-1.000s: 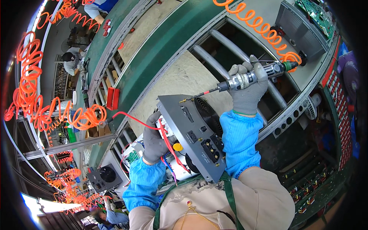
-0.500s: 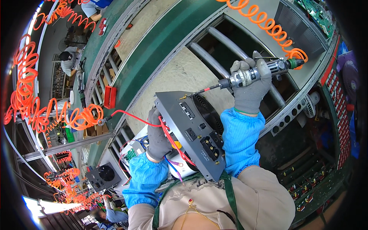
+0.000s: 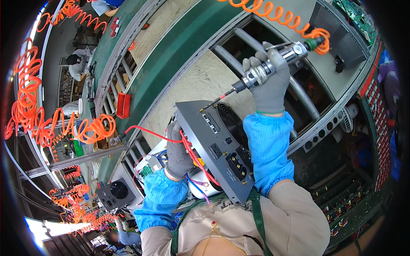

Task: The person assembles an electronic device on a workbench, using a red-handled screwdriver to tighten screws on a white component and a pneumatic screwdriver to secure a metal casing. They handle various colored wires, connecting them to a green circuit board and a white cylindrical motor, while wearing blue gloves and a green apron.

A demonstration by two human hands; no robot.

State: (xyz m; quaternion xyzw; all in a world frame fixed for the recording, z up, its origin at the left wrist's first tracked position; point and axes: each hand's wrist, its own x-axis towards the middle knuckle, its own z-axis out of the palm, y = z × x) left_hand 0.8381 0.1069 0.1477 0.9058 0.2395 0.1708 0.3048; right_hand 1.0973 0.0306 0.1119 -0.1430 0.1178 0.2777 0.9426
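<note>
Grey gloves cover our hands. Our right hand wraps tight around the air screwdriver, its tip touching the grey metal box. Our left hand grips the box's side, above the tabletop.

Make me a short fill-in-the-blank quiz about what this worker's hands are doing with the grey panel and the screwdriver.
1. The right hand grips a pneumatic ____ whose bit meets the grey panel at its top corner.
2. The left hand steadies the panel from its ____ side.
3. The coiled air hose feeding the tool is ____ in colour.
4. Both hands wear grey ____.

Missing words: screwdriver; left; orange; gloves
</note>
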